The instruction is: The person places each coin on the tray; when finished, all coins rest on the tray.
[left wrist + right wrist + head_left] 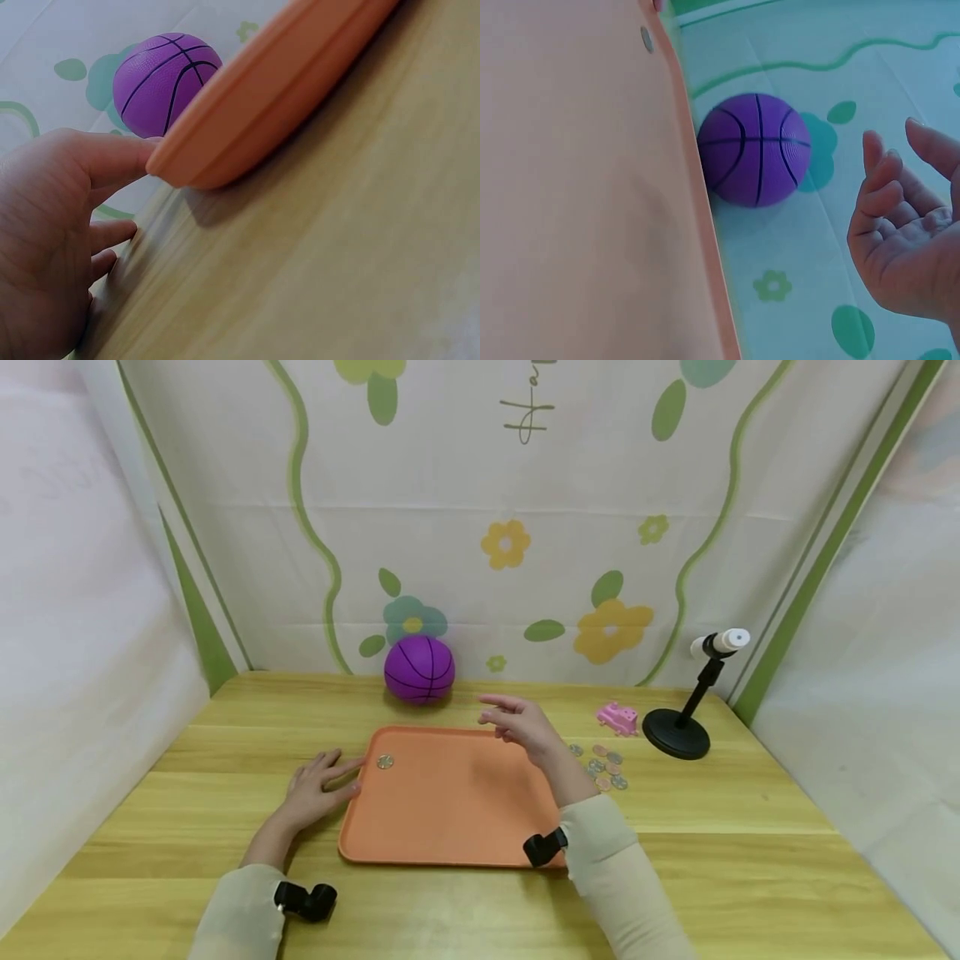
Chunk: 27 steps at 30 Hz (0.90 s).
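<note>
An orange tray [450, 810] lies on the wooden table with one silver coin [385, 762] near its upper left corner. At the tray's left edge is my left hand [315, 793], fingers spread, a fingertip touching the rim [161, 161]. My right hand [525, 727] hovers over the tray's upper right part, casting a shadow on it. In the right wrist view that hand [907, 240] has loosely bent fingers, thumb apart from them, and nothing between. Several silver and copper coins [596, 766] lie on the table right of the tray, partly behind my right forearm.
A purple basketball [420, 669] sits behind the tray by the printed cloth backdrop. Toward the back right are a small pink toy [618, 718] and a black stand [677, 733] holding a white cylinder [722, 643]. White cloth walls flank the table on both sides.
</note>
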Motion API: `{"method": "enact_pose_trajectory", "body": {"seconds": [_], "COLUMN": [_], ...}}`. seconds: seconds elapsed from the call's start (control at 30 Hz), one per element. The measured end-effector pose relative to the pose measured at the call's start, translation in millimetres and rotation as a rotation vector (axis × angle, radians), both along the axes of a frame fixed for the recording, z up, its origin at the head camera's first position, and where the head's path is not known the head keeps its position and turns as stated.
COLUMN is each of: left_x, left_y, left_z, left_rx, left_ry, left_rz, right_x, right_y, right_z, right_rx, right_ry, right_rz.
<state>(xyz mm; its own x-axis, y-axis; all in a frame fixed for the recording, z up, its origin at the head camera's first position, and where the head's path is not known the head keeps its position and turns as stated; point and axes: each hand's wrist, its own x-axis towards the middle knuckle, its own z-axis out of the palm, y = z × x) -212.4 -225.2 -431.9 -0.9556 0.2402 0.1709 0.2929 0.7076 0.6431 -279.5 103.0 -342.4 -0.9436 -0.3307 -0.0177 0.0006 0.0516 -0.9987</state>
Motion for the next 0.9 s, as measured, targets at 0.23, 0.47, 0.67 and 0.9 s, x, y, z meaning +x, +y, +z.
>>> {"method": "enact_pose_trajectory", "body": {"seconds": [0.23, 0.47, 0.67, 0.9], "left_x": [0.9, 0.8, 1.5, 2.9], "left_y": [0, 1, 1, 1], "left_z": [0.8, 2.2, 2.4, 0.9], "left_rx": [-0.003, -0.01, -0.004, -0.011], "left_ry": [0.002, -0.006, -0.017, -0.022], "left_rz": [-0.002, -0.006, -0.015, -0.013], "right_x": [-0.3, 4.2, 8.9, 20.5], "right_y": [39, 86, 125, 159], "right_z": [-5.5, -16.9, -27.4, -34.5], "right_rx": [0.054, 0.075, 0.031, 0.039], "right_ry": [0.027, 0.023, 0.079, 0.035], "right_rz": [-0.033, -0.099, -0.159, -0.254]}}
